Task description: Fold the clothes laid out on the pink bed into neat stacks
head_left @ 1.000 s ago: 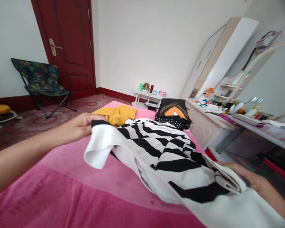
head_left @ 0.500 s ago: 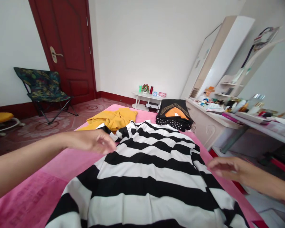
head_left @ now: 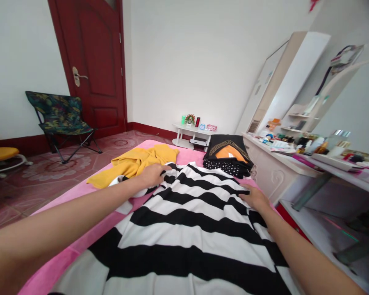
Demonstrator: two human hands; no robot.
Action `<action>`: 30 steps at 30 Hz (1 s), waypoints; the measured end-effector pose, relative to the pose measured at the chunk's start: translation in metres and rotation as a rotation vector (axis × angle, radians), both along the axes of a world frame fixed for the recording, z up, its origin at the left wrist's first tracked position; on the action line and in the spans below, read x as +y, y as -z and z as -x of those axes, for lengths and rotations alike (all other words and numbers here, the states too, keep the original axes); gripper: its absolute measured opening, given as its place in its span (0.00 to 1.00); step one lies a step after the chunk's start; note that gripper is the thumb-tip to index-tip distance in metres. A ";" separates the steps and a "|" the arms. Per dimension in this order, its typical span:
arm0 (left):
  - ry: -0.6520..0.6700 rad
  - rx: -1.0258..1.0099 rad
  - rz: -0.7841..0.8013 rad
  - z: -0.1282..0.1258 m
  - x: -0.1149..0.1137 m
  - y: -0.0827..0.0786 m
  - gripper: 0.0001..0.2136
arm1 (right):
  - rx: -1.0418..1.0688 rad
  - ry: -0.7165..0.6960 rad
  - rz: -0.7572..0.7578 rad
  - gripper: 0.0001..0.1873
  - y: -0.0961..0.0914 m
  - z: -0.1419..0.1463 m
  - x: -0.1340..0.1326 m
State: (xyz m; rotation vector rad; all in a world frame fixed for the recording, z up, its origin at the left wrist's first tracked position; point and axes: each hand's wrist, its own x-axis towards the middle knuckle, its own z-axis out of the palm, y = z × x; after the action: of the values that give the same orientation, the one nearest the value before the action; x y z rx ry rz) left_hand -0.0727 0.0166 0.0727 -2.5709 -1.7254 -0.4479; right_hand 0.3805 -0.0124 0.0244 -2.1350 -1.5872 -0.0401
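A black-and-white striped long-sleeved shirt [head_left: 184, 213] lies spread on the pink bed cover [head_left: 76, 254], its far edge pointing away from me. My left hand [head_left: 153, 176] is closed on the shirt's cloth at its far left shoulder, the fingertips partly hidden by the fabric. On the opposite shoulder, my right hand [head_left: 256, 198] pinches the cloth between thumb and fingers. Just beyond my left hand lies a crumpled yellow garment [head_left: 135, 162]. Past the shirt's far right edge sits a stack of folded dark clothes [head_left: 226, 144], one with an orange patch and one with white dots.
Along the right runs a dressing table [head_left: 283, 162] crowded with bottles and small items. A low white stand [head_left: 180, 133] with a flower pot is against the far wall. At left are a folding camouflage chair [head_left: 60, 116], a yellow stool [head_left: 1, 154] and a red door [head_left: 94, 61].
Both hands have moved forward from above the shirt's sides to its far shoulders and taken hold of the cloth. The view has shifted slightly.
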 end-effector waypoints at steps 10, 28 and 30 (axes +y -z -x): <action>-0.055 0.394 -0.270 0.068 0.050 -0.047 0.15 | -0.397 0.073 0.124 0.20 -0.017 0.023 -0.014; -0.192 -0.097 0.065 -0.088 0.090 0.039 0.35 | -0.025 0.078 0.135 0.26 0.013 0.058 0.077; -0.203 -0.108 0.106 -0.088 0.107 0.040 0.37 | 0.018 0.139 -0.001 0.19 0.013 0.058 0.080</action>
State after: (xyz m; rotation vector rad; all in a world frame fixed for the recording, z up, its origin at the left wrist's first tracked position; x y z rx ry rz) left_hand 0.0155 0.1236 0.0326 -2.4435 -2.0744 -0.5081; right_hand 0.3227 0.0678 0.0119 -2.2350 -1.4266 -0.0661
